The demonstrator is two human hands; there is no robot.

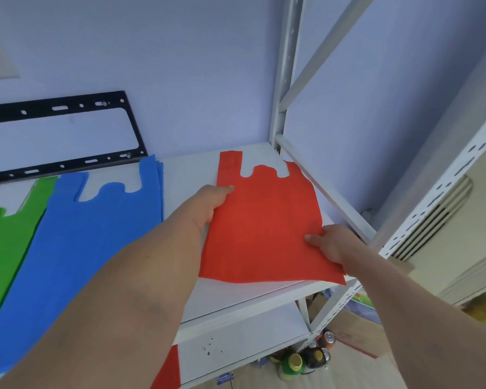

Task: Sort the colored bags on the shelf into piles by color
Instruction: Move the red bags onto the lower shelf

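View: head camera, looking forward and down over a white shelf [244, 301] against a pale blue wall [180, 66].
Red bags [264, 226]: a flat pile at the right end of the shelf, handles pointing toward the wall; the near right corner overhangs the shelf's front edge. Layered edges show along the left side, so more than one bag lies here.
Left hand [212, 203]: grips the left edge of the red bags, thumb on top, fingers tucked under and hidden.
Right hand [331, 242]: pinches the right edge of the red bags near the front corner, thumb on top, remaining fingers hidden beneath.
Blue bags [90, 248]: a pile lying flat left of the red bags, apart from them with bare shelf between; handles toward the wall.
Green bags [9, 242]: at the far left, just beside the blue bags, whose edge overlaps them.
Black bracket [62, 136]: a slotted metal frame fixed to the wall behind the green and blue bags.
Shelf upright [286, 68]: a grey perforated post at the rear right corner.
Lower shelf [236, 349]: white, a red sheet [169, 372] showing at its left edge.
Floor items: bottles [295, 363] and cans [328, 336] stand below the shelf at right.
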